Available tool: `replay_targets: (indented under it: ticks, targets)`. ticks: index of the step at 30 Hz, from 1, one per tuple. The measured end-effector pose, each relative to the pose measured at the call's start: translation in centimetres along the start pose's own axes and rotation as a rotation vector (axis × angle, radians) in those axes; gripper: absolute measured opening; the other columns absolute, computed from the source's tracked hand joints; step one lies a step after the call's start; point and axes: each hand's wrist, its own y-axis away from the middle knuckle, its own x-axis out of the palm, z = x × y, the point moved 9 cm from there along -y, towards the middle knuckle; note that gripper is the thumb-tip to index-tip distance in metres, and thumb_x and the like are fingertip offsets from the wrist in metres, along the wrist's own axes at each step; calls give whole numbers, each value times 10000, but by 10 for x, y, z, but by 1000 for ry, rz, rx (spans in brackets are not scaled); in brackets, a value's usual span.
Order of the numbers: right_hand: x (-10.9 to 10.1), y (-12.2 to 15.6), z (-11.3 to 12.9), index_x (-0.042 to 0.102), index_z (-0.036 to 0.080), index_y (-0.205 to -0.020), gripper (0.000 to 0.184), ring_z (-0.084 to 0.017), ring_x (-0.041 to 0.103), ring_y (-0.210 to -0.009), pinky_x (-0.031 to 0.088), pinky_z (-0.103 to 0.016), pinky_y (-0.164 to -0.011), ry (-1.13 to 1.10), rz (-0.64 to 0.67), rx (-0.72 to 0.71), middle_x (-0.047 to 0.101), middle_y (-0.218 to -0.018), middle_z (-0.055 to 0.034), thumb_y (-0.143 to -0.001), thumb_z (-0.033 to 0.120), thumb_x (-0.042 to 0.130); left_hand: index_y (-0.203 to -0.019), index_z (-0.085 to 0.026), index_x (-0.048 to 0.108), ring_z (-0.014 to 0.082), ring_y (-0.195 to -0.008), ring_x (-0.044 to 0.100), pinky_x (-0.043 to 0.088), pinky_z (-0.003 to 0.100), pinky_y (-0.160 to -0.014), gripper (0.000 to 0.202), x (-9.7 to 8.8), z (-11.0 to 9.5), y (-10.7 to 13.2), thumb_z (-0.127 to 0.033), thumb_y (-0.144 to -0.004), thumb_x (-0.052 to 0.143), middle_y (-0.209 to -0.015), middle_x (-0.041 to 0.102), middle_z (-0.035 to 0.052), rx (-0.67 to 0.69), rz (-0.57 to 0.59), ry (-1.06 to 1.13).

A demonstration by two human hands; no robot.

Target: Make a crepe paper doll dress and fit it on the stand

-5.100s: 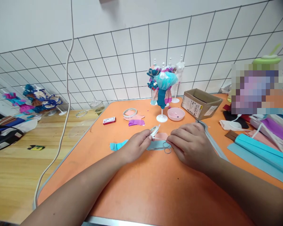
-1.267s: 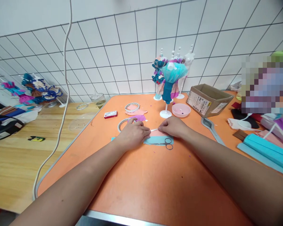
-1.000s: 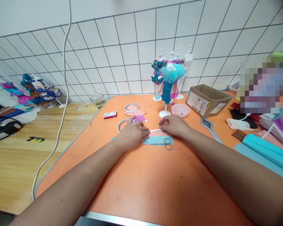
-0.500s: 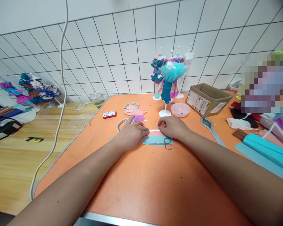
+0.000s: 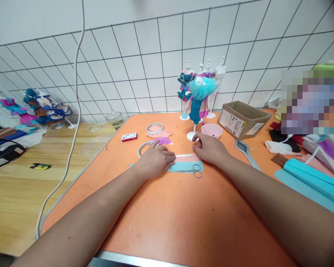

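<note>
Scissors lie on blue strip; pink strip just beyond, white tape along its far edge. Left hand palm down, fingers loosely spread, at tape's left end; pressure unclear. Right hand half-curled near right end; cannot tell whether it grips anything. Tape roll beside left hand; bowl beyond right; dressed mannequin farther.

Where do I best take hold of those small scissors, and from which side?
Probably the finger loops, coming from the right and near side. The scissors lie flat, loops at the right, blades pointing left toward the left hand. The nearer loop reaches past the blue strip over the orange table, so it looks easiest to pinch.
</note>
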Motion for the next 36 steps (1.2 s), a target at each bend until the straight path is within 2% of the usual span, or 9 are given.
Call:
replay_targets:
  ticks: [4, 10, 16, 19, 23, 25, 27, 30, 36]
  targets:
    - [13, -1, -7, 529, 253, -983, 395, -182, 571, -738, 300, -259, -524, -96, 52, 45, 634, -894, -7, -682, 469, 666, -1037, -263, 668, 192, -981, 585, 230, 453, -1034, 305, 0, 0, 0, -299, -947, 379, -1016, 722, 0, 4, 10, 0]
    - [26, -8, -22, 559, 234, -924, 292, -147, 590, -706, 369, -242, -544, -224, 167, 59, 639, -877, 4, -684, 363, 666, -1047, -272, 668, 195, -968, 587, 274, 433, -983, 296, -3, 0, 0, -295, -939, 392, -1020, 721, 3, 6, 21, 14]
    - [23, -8, -23, 604, 229, -893, 340, -146, 586, -734, 402, -241, -604, -325, 147, 29, 634, -878, 6, -589, 306, 736, -1085, -288, 655, 203, -1021, 584, 284, 427, -1000, 302, -1, 9, 2, -310, -933, 395, -1087, 701, 2, -26, 46, 70]
    - [18, -9, -26, 618, 226, -914, 282, -137, 584, -707, 409, -237, -597, -389, 103, 46, 638, -846, 7, -662, 341, 671, -1174, -276, 614, 200, -1066, 577, 346, 382, -970, 337, -2, 23, 2, -319, -934, 382, -1158, 674, 12, -63, 34, 147]
    - [3, -9, -38, 617, 201, -934, 248, -145, 560, -669, 392, -241, -563, -424, -38, 114, 622, -767, -6, -745, 349, 552, -1186, -276, 607, 211, -1072, 568, 425, 337, -868, 363, -17, 51, 8, -361, -908, 390, -1153, 669, 19, -281, -37, 180]
    - [-4, -7, -41, 626, 201, -906, 221, -152, 550, -670, 385, -250, -570, -418, -114, 131, 627, -772, -12, -734, 308, 538, -986, -262, 677, 231, -975, 590, 444, 333, -766, 349, -22, 67, 17, -452, -877, 406, -1020, 698, 34, -478, -5, 143]
    - [-10, -6, -41, 632, 211, -893, 208, -157, 548, -685, 385, -259, -591, -411, -184, 129, 640, -807, -14, -733, 279, 517, -795, -228, 663, 264, -903, 589, 434, 338, -683, 401, -19, 75, 25, -571, -804, 455, -913, 691, 69, -596, 112, 83]
    - [-17, -1, -34, 628, 224, -883, 197, -160, 543, -680, 380, -268, -599, -398, -260, 102, 645, -810, -8, -744, 265, 495, -766, -205, 616, 327, -909, 570, 416, 372, -672, 431, -9, 81, 32, -623, -706, 530, -906, 666, 116, -675, 252, -4]
    - [-20, 9, -8, 616, 242, -899, 175, -157, 543, -643, 375, -275, -583, -348, -299, -40, 635, -768, 11, -761, 230, 509, -796, -212, 559, 268, -794, 610, 410, 336, -634, 291, 8, 85, 30, -458, -829, 406, -884, 674, 94, -686, 272, 75]
